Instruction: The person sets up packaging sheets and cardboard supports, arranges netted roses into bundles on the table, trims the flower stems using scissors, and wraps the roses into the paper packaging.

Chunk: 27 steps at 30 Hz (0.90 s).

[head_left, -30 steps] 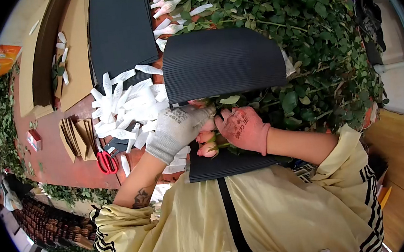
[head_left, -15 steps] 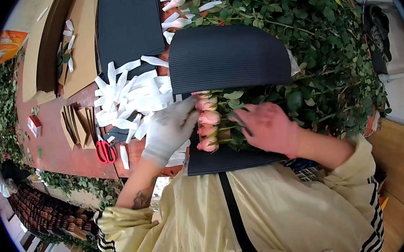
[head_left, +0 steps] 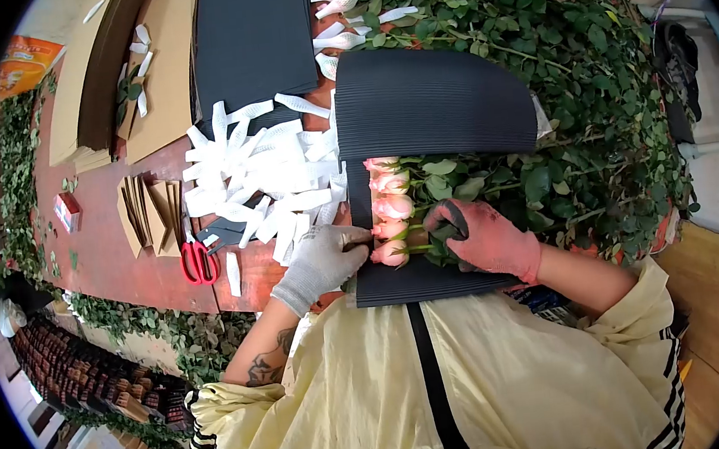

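Several pink roses (head_left: 392,208) lie in a column on a black corrugated sheet (head_left: 434,281), with heads to the left and leafy stems to the right. My left hand (head_left: 326,262), in a grey-white glove, has its fingers partly stretched out, tips at the left side of the lowest rose heads. My right hand (head_left: 491,239) wears a pinkish-red glove with dark fingertips. Its fingers curl around the stem and leaves of a lower rose; the exact grip is partly hidden. A folded-over black corrugated flap (head_left: 434,100) covers the area above the visible heads.
White foam mesh sleeves (head_left: 260,178) lie piled to the left, beside red-handled scissors (head_left: 199,261) and folded brown cardboard pieces (head_left: 149,212). Black sheets (head_left: 253,40) and brown cardboard (head_left: 159,71) are stacked behind. Leafy stems (head_left: 570,74) fill the right side.
My left hand has moved down from the upper rose heads to the lowest ones. My right hand has shifted slightly down, its fingers now more curled. The whole view has slid a little.
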### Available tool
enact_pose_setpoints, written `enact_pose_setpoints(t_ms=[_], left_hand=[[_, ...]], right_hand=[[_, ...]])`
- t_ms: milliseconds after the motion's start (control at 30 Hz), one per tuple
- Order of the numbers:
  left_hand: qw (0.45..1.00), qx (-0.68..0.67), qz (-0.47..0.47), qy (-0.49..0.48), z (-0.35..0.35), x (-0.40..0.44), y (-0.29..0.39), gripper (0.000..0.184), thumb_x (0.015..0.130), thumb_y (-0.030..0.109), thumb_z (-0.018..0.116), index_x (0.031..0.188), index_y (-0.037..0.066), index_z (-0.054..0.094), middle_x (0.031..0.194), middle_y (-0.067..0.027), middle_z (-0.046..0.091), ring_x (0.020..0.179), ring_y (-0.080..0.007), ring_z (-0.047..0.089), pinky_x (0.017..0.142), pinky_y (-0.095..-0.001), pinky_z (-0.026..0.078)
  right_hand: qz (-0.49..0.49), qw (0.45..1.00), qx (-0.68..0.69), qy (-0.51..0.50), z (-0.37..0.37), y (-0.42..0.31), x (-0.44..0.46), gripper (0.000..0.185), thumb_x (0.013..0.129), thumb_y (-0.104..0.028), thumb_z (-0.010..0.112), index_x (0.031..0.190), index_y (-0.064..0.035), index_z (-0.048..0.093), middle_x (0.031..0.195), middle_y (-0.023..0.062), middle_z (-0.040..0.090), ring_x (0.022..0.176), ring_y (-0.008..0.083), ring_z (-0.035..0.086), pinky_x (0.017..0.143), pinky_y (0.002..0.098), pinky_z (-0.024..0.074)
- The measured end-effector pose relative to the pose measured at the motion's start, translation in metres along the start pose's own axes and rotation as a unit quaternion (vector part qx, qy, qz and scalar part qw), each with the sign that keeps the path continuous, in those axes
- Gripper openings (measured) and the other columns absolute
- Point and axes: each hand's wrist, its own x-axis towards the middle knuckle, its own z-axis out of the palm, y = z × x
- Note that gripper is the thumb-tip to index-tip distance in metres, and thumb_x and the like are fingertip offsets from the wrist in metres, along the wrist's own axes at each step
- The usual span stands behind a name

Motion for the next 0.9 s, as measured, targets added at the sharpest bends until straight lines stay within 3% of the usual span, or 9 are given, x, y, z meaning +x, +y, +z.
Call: enact_pose_setpoints(t_ms=[67, 167, 400, 500, 567, 600, 667, 800, 900], left_hand=[[0.999, 0.001, -0.031, -0.035, -0.001, 0.002, 0.0, 0.026, 0.079, 0.013, 0.06, 0.103, 0.006, 0.068, 0.085, -0.0101, 0.069, 0.074, -0.0171, 0.066, 0.069, -0.028, 0.05], [1.0, 0.012, 0.007, -0.017, 0.005, -0.001, -0.009, 0.026, 0.082, 0.019, 0.057, 0.103, 0.008, 0.067, 0.082, -0.0124, 0.068, 0.071, -0.0199, 0.066, 0.067, -0.0303, 0.051], [0.999, 0.02, 0.035, 0.023, 0.007, -0.004, -0.013, 0.027, 0.082, 0.018, 0.057, 0.105, 0.007, 0.067, 0.088, -0.0132, 0.069, 0.077, -0.0224, 0.067, 0.072, -0.0306, 0.051], [0.999, -0.042, -0.031, -0.003, 0.002, -0.01, -0.008, 0.028, 0.081, 0.021, 0.058, 0.104, 0.007, 0.068, 0.089, -0.0126, 0.068, 0.081, -0.024, 0.066, 0.076, -0.0323, 0.05], [0.995, 0.059, 0.081, -0.014, -0.009, -0.016, -0.019, 0.029, 0.082, 0.022, 0.059, 0.106, 0.008, 0.067, 0.092, -0.0116, 0.068, 0.083, -0.0254, 0.065, 0.077, -0.0352, 0.05], [0.995, 0.057, 0.08, -0.013, -0.016, -0.018, -0.021, 0.029, 0.082, 0.022, 0.059, 0.106, 0.008, 0.067, 0.092, -0.0116, 0.068, 0.083, -0.0254, 0.065, 0.077, -0.0352, 0.05], [0.952, 0.303, 0.041, -0.028, -0.034, -0.019, -0.02, 0.029, 0.082, 0.023, 0.059, 0.107, 0.01, 0.066, 0.087, -0.0099, 0.066, 0.08, -0.0256, 0.064, 0.074, -0.0383, 0.049], [0.92, 0.282, 0.199, 0.187, -0.041, -0.016, 0.023, 0.026, 0.077, 0.019, 0.064, 0.102, 0.014, 0.068, 0.069, -0.0066, 0.06, 0.062, -0.0239, 0.06, 0.054, -0.0344, 0.047], [0.883, 0.29, 0.329, 0.164, -0.029, 0.009, 0.051, 0.028, 0.075, 0.015, 0.064, 0.102, 0.015, 0.068, 0.068, -0.0061, 0.058, 0.059, -0.0241, 0.059, 0.052, -0.035, 0.045]], right_hand=[[-0.084, 0.994, 0.017, 0.065, 0.012, 0.016, 0.001, 0.025, 0.076, -0.006, 0.053, 0.101, -0.0067, 0.052, 0.09, 0.0121, 0.061, 0.087, 0.0317, 0.058, 0.079, 0.0386, 0.0452], [-0.065, 0.993, 0.059, 0.073, 0.012, 0.012, 0.001, 0.027, 0.074, 0.001, 0.051, 0.1, -0.0036, 0.053, 0.09, 0.011, 0.06, 0.071, 0.0257, 0.06, 0.07, 0.0349, 0.0474], [-0.106, 0.991, 0.005, 0.075, 0.01, 0.011, 0.001, 0.026, 0.074, 0.002, 0.05, 0.099, -0.0039, 0.052, 0.089, 0.0092, 0.06, 0.076, 0.0218, 0.062, 0.068, 0.034, 0.0474], [-0.067, 0.994, 0.053, 0.066, 0.008, 0.009, -0.002, 0.027, 0.073, 0.0, 0.053, 0.1, -0.0041, 0.053, 0.09, 0.0103, 0.061, 0.08, 0.0242, 0.062, 0.072, 0.0351, 0.0476], [-0.131, 0.988, -0.086, 0.013, 0.002, 0.013, -0.001, 0.03, 0.074, -0.008, 0.058, 0.104, -0.0061, 0.054, 0.095, 0.0114, 0.062, 0.085, 0.0266, 0.063, 0.074, 0.036, 0.0481], [-0.131, 0.987, -0.087, 0.011, 0.003, 0.014, -0.003, 0.03, 0.074, -0.008, 0.058, 0.104, -0.0061, 0.054, 0.095, 0.0114, 0.062, 0.085, 0.0266, 0.063, 0.074, 0.036, 0.0481], [-0.229, 0.923, -0.292, 0.097, 0.005, 0.015, -0.007, 0.027, 0.078, -0.016, 0.057, 0.103, -0.0078, 0.053, 0.094, 0.0117, 0.062, 0.088, 0.0281, 0.063, 0.072, 0.0372, 0.0491], [-0.183, 0.902, -0.39, 0.017, 0.003, -0.009, 0.005, 0.035, 0.079, -0.027, 0.059, 0.108, -0.009, 0.054, 0.095, 0.0112, 0.061, 0.082, 0.0255, 0.063, 0.07, 0.037, 0.0486], [-0.192, 0.887, -0.419, 0.013, 0.016, -0.004, 0.018, 0.027, 0.079, -0.023, 0.056, 0.101, -0.0071, 0.052, 0.086, 0.0095, 0.06, 0.078, 0.0252, 0.064, 0.062, 0.0383, 0.0494]])
